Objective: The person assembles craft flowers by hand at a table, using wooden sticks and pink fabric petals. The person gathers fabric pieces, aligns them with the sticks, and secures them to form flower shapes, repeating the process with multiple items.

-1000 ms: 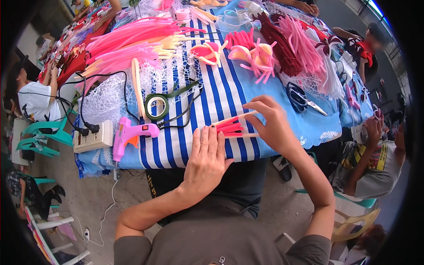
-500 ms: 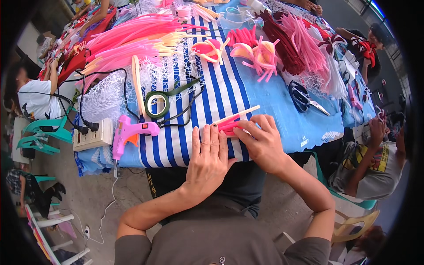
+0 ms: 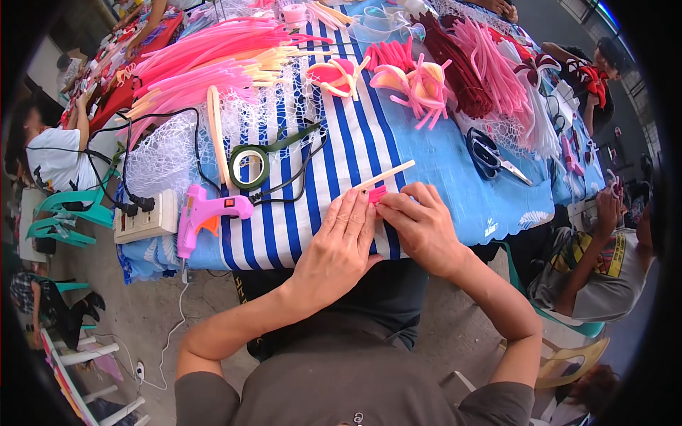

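My left hand point(image 3: 335, 248) lies flat at the near edge of the table, fingers stretched over a short bundle of hot-pink pipe cleaners point(image 3: 377, 193). From the right, my right hand point(image 3: 426, 228) pinches the same bundle between thumb and fingers. A cream pipe cleaner point(image 3: 389, 173) sticks out just beyond my fingertips, slanting up to the right. Most of the bundle is hidden under both hands. To the left are a pink glue gun point(image 3: 206, 211) and a roll of green floral tape point(image 3: 263, 157).
A power strip point(image 3: 145, 219) with black plugs sits at the left corner. Long pink pipe cleaners point(image 3: 220, 53) lie on white netting behind. Petal-shaped pipe-cleaner pieces point(image 3: 419, 89) rest farther back. Dark-handled scissors point(image 3: 490, 156) lie at right. Other people sit around the tables.
My left hand has slid forward and right, closer to my right hand, covering more of the pink bundle. My right hand still pinches it.
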Tool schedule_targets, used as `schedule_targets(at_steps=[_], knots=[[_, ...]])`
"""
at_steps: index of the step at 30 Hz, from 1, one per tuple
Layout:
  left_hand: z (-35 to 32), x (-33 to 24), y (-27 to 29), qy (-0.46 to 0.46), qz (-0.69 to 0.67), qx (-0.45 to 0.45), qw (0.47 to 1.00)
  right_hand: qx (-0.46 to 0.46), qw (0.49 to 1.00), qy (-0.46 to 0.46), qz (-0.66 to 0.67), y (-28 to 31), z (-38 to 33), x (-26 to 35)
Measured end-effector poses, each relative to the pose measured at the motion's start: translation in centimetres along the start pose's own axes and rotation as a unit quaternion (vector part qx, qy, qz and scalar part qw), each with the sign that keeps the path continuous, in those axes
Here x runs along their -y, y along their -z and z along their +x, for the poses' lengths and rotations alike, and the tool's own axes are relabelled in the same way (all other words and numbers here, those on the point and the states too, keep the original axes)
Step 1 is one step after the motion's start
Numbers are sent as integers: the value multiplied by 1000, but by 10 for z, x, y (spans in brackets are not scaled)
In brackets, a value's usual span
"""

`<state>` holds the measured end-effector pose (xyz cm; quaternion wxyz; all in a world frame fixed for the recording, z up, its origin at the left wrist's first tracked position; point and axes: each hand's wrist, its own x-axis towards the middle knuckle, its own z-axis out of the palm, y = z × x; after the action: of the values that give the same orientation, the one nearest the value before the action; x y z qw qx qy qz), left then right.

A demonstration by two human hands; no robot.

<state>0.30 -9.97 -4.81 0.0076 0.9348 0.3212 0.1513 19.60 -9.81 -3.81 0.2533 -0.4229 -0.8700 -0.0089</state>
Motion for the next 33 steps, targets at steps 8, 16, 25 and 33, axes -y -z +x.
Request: schedule_targets(at_steps=[8, 16, 25, 33], knots=[[3, 7, 5, -14, -67, 16, 998, -1, 990, -60, 131, 6, 3, -20], [7, -3, 4, 9, -63, 10, 998, 46, 978, -156, 133, 19, -2, -14], [15, -13, 0, 33, -49, 12, 998, 95, 984, -127, 83, 24, 5, -19], [13, -12, -1, 35, -65, 14, 997, 171, 977, -122, 42, 26, 18, -26]])
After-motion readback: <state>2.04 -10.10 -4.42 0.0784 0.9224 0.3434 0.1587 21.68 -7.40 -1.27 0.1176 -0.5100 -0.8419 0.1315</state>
